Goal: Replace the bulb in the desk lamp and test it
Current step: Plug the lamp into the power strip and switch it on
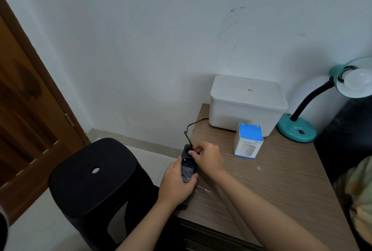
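A teal desk lamp (296, 131) stands at the table's far right, its black gooseneck bent up to a teal shade holding a white bulb (357, 80), unlit. A black power strip (188, 167) lies over the table's left edge. My left hand (176, 182) grips the strip's near end. My right hand (207, 157) pinches the lamp's black plug (190, 150) at a socket on the strip's far end. The black cord (191, 128) loops back from the plug behind the white box.
A white lidded storage box (245, 105) sits at the back of the wood-grain table (271, 186). In front of it stands a small blue-and-white humidifier carton (248, 143). A black plastic stool (94, 176) is left of the table, a brown wooden door (30, 110) further left.
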A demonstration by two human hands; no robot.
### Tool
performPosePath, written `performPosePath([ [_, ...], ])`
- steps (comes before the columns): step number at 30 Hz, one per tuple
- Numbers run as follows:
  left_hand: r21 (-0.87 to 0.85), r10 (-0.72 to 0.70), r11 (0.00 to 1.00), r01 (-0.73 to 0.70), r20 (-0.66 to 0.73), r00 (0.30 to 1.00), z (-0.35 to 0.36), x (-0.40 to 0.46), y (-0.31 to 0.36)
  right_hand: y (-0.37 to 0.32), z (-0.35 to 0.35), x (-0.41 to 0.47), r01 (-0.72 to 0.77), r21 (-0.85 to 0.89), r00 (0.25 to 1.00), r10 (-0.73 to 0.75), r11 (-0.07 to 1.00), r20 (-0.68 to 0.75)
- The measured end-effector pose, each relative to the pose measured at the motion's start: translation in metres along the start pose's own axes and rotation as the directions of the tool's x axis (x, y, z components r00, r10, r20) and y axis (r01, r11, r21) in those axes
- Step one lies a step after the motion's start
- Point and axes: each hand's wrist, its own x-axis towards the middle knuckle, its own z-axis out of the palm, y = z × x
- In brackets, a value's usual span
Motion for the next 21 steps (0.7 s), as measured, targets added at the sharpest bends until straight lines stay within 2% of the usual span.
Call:
performPosePath([
  [5,0.005,-0.015,1.0,0.015,0.016,1.0,-0.002,-0.001,0.001,-0.005,-0.004,0.01,-0.003,-0.073,0.996,0.009,0.997,0.089],
  [10,0.038,-0.04,0.999,0.037,0.073,0.997,-0.005,0.0,0.003,-0.001,-0.001,0.005,0.08,-0.17,0.995,-0.068,0.982,0.075],
  [13,0.126,-0.063,0.991,0.047,0.121,0.991,-0.01,0.0,0.008,0.011,-0.006,-0.001,0.078,-0.091,0.994,-0.071,0.993,0.077],
  [15,0.248,-0.087,0.968,0.049,0.147,0.985,-0.014,0.001,0.015,0.02,-0.016,-0.012,0.082,-0.003,0.996,-0.082,0.997,0.034],
  [18,0.363,-0.081,0.931,0.043,0.089,0.993,-0.011,-0.007,0.032,0.038,-0.043,-0.041,0.189,-0.01,0.982,-0.189,0.982,-0.019],
  [21,0.289,0.047,0.956,-0.048,0.012,0.999,0.014,-0.024,0.056,0.07,-0.079,-0.073,0.29,-0.085,0.956,-0.292,0.953,-0.02],
])
